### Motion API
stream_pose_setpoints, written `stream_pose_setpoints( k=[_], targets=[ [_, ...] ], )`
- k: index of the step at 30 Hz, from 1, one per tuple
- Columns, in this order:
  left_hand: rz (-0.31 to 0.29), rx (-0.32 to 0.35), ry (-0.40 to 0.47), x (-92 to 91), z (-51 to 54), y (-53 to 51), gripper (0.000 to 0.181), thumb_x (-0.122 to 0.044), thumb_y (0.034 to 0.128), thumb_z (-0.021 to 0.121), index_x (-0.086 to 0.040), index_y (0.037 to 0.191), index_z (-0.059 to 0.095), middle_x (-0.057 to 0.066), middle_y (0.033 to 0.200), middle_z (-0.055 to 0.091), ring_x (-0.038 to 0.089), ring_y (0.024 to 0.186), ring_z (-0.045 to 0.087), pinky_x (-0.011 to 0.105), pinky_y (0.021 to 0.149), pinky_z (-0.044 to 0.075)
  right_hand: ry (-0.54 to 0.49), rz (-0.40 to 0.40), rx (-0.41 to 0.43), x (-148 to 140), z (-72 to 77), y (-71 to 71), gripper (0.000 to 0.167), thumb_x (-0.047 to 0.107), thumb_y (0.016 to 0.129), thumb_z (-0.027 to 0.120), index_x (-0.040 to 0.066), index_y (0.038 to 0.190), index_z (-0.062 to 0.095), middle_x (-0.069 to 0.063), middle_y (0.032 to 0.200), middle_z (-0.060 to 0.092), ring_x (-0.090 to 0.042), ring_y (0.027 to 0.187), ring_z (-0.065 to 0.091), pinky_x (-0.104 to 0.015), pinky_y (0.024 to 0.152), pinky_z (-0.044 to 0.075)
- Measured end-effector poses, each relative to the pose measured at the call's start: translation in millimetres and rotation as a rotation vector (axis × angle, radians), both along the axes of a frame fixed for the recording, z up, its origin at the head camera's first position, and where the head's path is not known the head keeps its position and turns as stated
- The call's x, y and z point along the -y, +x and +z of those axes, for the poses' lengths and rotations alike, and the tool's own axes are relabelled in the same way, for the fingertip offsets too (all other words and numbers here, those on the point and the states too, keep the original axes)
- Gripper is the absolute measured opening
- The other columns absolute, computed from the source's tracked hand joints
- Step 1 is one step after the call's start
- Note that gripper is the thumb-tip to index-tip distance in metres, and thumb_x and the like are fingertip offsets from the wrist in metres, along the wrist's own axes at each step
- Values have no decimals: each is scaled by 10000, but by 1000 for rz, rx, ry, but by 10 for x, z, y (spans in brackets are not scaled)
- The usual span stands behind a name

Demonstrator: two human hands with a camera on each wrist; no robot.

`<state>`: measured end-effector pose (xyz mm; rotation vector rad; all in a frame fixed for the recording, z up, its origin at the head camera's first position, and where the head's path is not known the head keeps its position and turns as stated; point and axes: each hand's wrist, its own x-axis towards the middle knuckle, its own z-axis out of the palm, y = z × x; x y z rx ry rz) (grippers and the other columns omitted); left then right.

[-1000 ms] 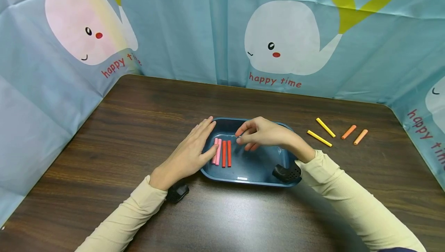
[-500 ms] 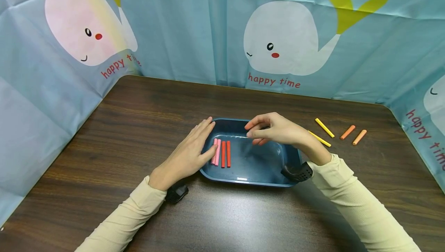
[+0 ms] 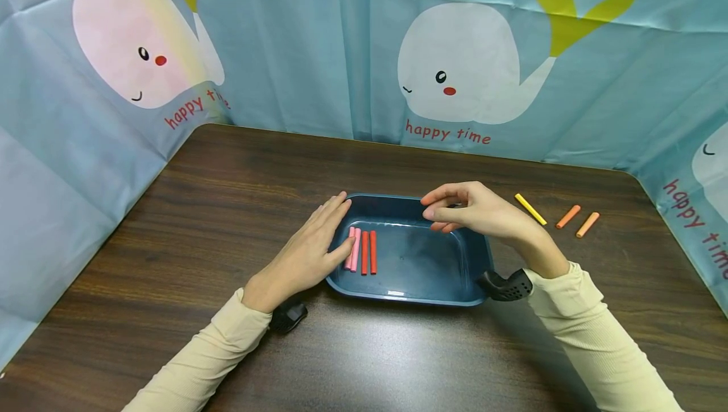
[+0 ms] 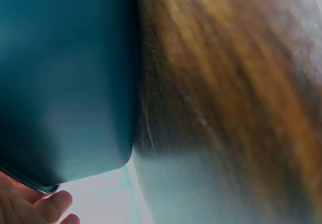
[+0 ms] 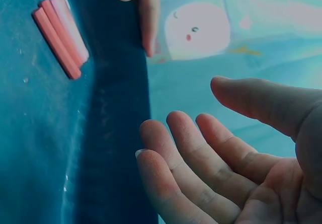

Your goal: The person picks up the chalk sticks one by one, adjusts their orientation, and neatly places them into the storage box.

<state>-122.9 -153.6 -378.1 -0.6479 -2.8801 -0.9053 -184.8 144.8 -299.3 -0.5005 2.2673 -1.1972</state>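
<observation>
My left hand rests with fairly straight fingers on the left rim of a dark blue tray; its thumb reaches inside, over two pink sticks. Two red sticks lie just right of them, side by side. Over the tray's back right part hangs my right hand, holding nothing. In the right wrist view that hand has loosely bent fingers, thumb apart. In the left wrist view, fingertips of my left hand show at the rim of the tray.
Right of the tray on the brown table lie a yellow stick and two orange sticks. My right forearm hides part of the table there. A blue curtain with whale prints stands behind the table.
My right hand has moved right, from above the middle of the tray to its back right. It now covers the nearer yellow stick. My left hand has stayed in place.
</observation>
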Motion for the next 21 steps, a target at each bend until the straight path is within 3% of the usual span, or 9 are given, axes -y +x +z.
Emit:
stream_pose_setpoints(
  k=[9,16,21],
  targets=[
    [2,-1,2,1,7,2,657,-278,986,557,-26,1541,315,131,1640,254,279,1529,236,507,1246,208,-39,-71,-20,-195,55,73,440,264,966,646,-11,1304,577,-215,1190,685,-163,921,733,-332,857,599],
    [1,13,-4,2,6,8,669,-303,987,545,-23,1545,305,123,1649,232,290,1534,216,483,1256,190,-57,-106,-6,-379,39,106,470,263,979,629,-12,1349,535,-210,1252,674,-217,1001,732,-304,862,597],
    [2,15,-5,3,5,5,669,-302,989,547,-24,1546,303,113,1653,225,299,1533,215,486,1254,193,-54,-142,-20,-489,13,139,474,264,966,649,-1,1344,539,-123,1225,699,-222,1010,733,-327,861,600]
  ],
)
